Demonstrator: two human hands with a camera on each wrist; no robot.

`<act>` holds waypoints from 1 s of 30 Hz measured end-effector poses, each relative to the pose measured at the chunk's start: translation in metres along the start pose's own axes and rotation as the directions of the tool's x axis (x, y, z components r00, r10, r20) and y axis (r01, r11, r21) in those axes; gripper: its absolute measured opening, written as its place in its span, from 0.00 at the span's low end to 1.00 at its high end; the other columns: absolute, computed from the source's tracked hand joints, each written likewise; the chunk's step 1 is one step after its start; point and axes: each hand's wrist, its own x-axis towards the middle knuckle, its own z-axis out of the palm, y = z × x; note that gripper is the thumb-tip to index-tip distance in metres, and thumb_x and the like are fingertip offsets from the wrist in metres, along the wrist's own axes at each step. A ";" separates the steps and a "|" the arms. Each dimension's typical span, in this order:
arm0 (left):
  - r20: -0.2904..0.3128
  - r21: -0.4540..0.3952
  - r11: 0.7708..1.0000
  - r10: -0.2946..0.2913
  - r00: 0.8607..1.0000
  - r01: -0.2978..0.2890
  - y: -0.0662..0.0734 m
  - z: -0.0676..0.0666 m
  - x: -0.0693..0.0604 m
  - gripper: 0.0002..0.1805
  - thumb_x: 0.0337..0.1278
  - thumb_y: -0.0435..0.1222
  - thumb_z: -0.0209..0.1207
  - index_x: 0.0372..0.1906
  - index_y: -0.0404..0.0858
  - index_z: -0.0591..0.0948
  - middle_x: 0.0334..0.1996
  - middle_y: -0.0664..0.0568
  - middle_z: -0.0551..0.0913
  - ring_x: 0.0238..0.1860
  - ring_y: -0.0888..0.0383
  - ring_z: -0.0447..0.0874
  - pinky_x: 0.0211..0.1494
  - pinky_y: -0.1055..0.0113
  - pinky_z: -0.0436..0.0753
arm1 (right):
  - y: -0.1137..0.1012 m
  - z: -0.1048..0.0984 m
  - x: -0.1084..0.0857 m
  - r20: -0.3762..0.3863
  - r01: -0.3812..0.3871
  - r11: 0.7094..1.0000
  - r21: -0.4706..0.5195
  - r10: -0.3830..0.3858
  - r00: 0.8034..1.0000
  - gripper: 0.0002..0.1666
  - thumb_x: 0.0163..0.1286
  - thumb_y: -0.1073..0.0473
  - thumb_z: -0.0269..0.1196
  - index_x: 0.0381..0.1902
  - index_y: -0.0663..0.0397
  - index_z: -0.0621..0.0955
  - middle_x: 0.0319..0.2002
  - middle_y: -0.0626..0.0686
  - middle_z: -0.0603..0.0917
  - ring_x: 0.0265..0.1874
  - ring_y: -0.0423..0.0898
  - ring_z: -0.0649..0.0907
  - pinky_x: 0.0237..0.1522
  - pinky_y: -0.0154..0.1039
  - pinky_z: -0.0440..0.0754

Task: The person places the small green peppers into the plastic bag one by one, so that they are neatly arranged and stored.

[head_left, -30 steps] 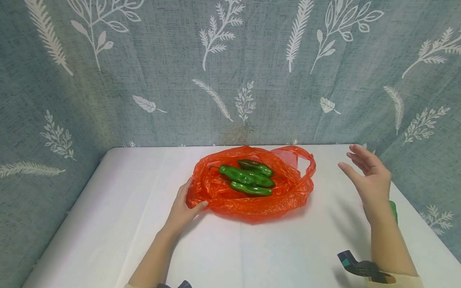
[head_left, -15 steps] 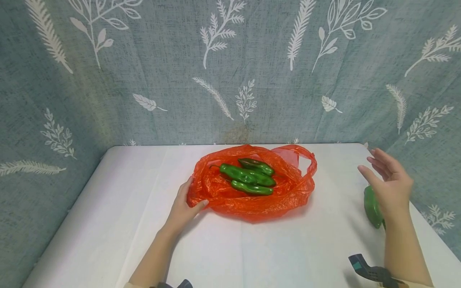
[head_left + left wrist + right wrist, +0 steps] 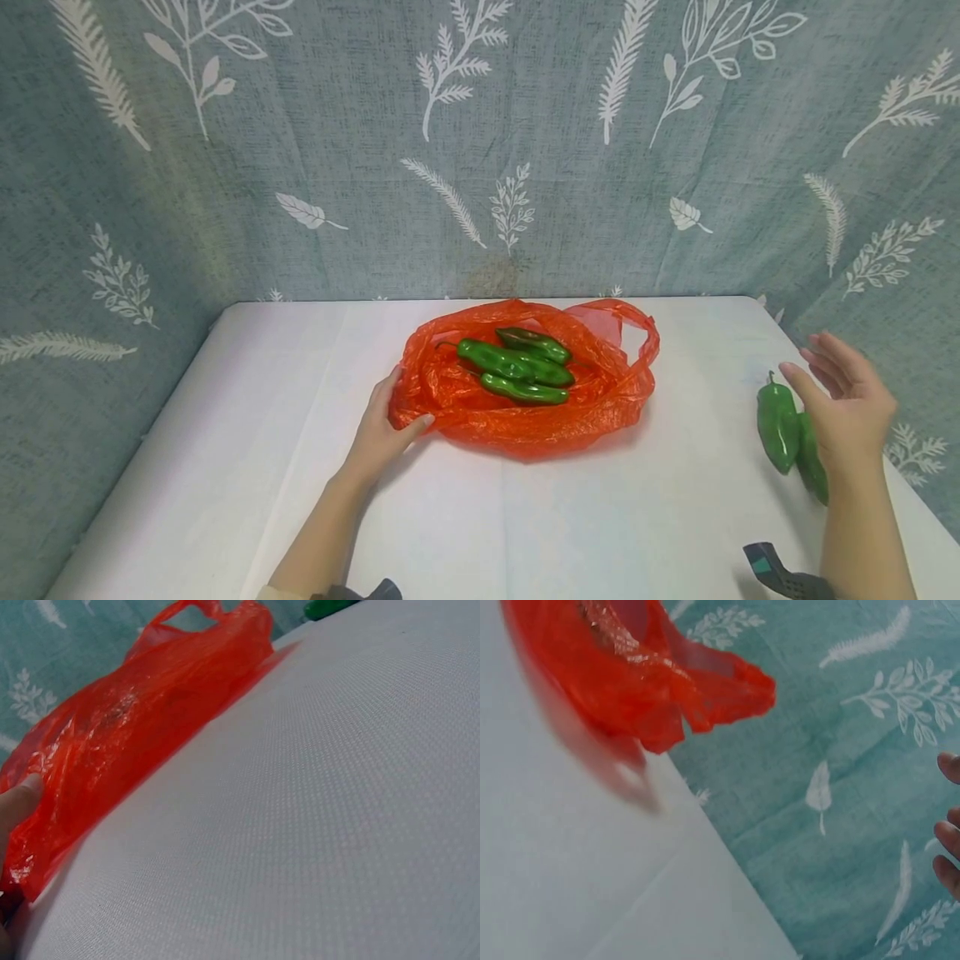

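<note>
An open red plastic bag (image 3: 525,437) lies in the middle of the white table in the head view, with several long green peppers (image 3: 495,360) inside it. My left hand (image 3: 381,429) holds the bag's left end, thumb on the near side and fingers on the far side; in the left wrist view the thumb (image 3: 21,799) rests against the red plastic. Over the table's right side, my right hand (image 3: 847,404) is raised with nothing in it, its fingers loosely bent. Just left of it lie two green peppers, one fully visible (image 3: 777,425) and one (image 3: 812,458) partly behind the hand.
The white table (image 3: 187,467) stretches out on both sides of the bag. A grey-green cloth (image 3: 345,167) with white leaf patterns hangs along the back and sides. The bag's handle loop (image 3: 647,333) stands up at its right end.
My right hand has moved right and a little nearer, bringing the two peppers beside it into view. My left hand and the bag have stayed put.
</note>
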 end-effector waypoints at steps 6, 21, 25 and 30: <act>0.003 0.004 1.000 -0.009 1.000 0.009 -0.001 0.000 0.000 0.50 0.49 0.46 0.67 0.74 0.47 0.51 0.69 0.47 0.59 0.70 0.46 0.57 0.68 0.43 0.61 | 0.007 -0.007 0.003 -0.044 -0.165 0.986 -0.021 0.164 0.986 0.33 0.54 0.73 0.67 0.59 0.52 0.77 0.52 0.42 0.81 0.45 0.30 0.80 0.47 0.17 0.74; -0.009 0.011 1.000 0.022 1.000 -0.022 -0.001 0.000 -0.002 0.49 0.50 0.43 0.66 0.74 0.44 0.51 0.69 0.46 0.59 0.70 0.45 0.57 0.69 0.43 0.61 | 0.058 -0.020 0.010 0.042 -0.160 0.925 -0.345 0.185 0.982 0.34 0.63 0.53 0.65 0.67 0.42 0.69 0.59 0.37 0.76 0.51 0.25 0.75 0.52 0.15 0.69; -0.005 0.009 1.000 0.017 1.000 -0.017 0.000 0.000 -0.001 0.49 0.50 0.44 0.67 0.74 0.46 0.51 0.69 0.47 0.59 0.70 0.46 0.57 0.68 0.43 0.62 | 0.061 -0.022 0.010 0.053 -0.212 0.897 -0.388 0.252 0.966 0.36 0.64 0.49 0.63 0.69 0.42 0.66 0.64 0.40 0.72 0.59 0.29 0.72 0.58 0.18 0.66; -0.006 0.006 1.000 0.018 1.000 -0.018 -0.001 0.000 0.000 0.50 0.50 0.45 0.67 0.74 0.47 0.51 0.69 0.47 0.59 0.70 0.46 0.58 0.68 0.43 0.63 | 0.069 -0.023 0.009 0.047 -0.223 0.876 -0.427 0.268 0.962 0.37 0.64 0.44 0.62 0.69 0.39 0.65 0.65 0.38 0.70 0.59 0.27 0.70 0.60 0.19 0.65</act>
